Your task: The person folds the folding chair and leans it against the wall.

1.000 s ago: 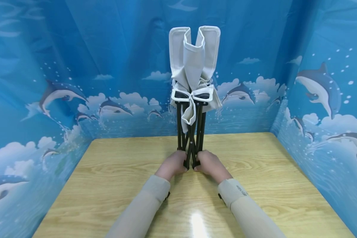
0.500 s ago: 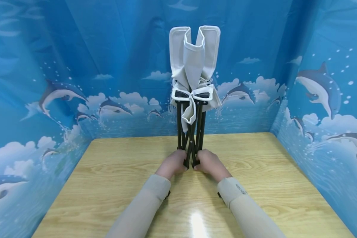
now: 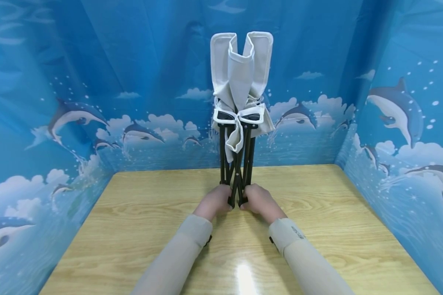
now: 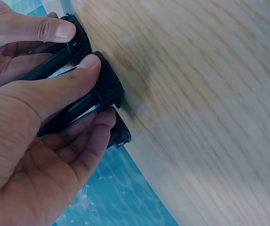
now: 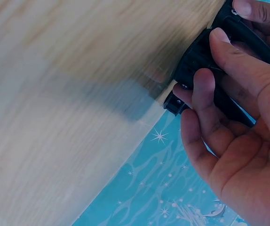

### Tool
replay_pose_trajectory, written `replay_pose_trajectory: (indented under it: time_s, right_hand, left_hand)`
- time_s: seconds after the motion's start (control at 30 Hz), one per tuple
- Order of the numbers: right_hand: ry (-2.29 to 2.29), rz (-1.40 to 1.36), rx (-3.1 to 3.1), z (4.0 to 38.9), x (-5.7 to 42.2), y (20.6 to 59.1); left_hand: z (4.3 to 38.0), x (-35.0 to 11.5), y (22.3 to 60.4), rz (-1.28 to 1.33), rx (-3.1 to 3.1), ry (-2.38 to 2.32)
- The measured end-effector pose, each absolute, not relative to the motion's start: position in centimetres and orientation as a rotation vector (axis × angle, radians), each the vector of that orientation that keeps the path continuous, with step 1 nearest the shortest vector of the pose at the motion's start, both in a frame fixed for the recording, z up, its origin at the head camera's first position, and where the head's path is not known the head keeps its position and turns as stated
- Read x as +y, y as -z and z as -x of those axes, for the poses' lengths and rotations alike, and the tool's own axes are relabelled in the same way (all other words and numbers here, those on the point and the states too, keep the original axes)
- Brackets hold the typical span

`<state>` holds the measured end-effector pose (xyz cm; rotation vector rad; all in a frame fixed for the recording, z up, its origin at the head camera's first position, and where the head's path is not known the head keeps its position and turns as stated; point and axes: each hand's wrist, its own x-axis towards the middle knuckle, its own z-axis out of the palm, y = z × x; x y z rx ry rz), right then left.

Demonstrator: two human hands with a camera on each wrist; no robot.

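Observation:
A folded camping chair (image 3: 240, 78) stands upright near the far side of the table, its white fabric gathered above crossed black legs (image 3: 237, 175). At the foot of the frame, my left hand (image 3: 215, 200) grips the left legs near their ends. My right hand (image 3: 260, 201) holds the right ones opposite it. The left wrist view shows the left thumb (image 4: 81, 70) on a black plastic foot (image 4: 107, 84), fingers curled beneath. Seen from the right wrist, thumb and fingers likewise close round a black foot (image 5: 191, 59). Both feet sit close over the tabletop.
A wood-grain table (image 3: 144, 237) lies under the hands. Behind it hangs a blue curtain (image 3: 151, 82) printed with dolphins and clouds, and more of the same covering (image 3: 409, 123) rises along both sides. The folded fabric stands in front of the back curtain.

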<state>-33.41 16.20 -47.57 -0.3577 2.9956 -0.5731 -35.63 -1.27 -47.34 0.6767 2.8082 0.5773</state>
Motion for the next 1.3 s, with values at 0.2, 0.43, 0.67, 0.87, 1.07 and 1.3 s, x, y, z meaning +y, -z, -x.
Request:
replay_pose_trajectory:
  time_s: [0.2, 0.43, 0.67, 0.87, 1.07, 1.3]
  right_hand:
    - [0.570, 0.343, 2.988, 33.6, 16.3, 47.5]
    - [0.561, 0.346, 3.000, 33.7, 16.2, 47.4]
    - [0.557, 0.338, 3.004, 33.9, 16.1, 47.3]
    - [0.585, 0.350, 2.999, 34.0, 16.2, 47.4]
    - [0.591, 0.348, 3.006, 34.3, 16.3, 47.4]
    - [0.589, 0.332, 3.003, 34.7, 16.3, 47.5]
  left_hand:
    - [35.7, -1.1, 47.2, -0.666, 2.803, -0.594]
    - [35.6, -1.1, 47.1, -0.638, 2.812, -0.595]
    - [36.0, -1.2, 47.2, -0.656, 2.804, -0.594]
    - [36.0, -1.2, 47.2, -0.659, 2.800, -0.635]
    - [36.2, -1.3, 47.2, -0.673, 2.800, -0.668]
    - [36.6, -1.1, 47.2, -0.655, 2.809, -0.648]
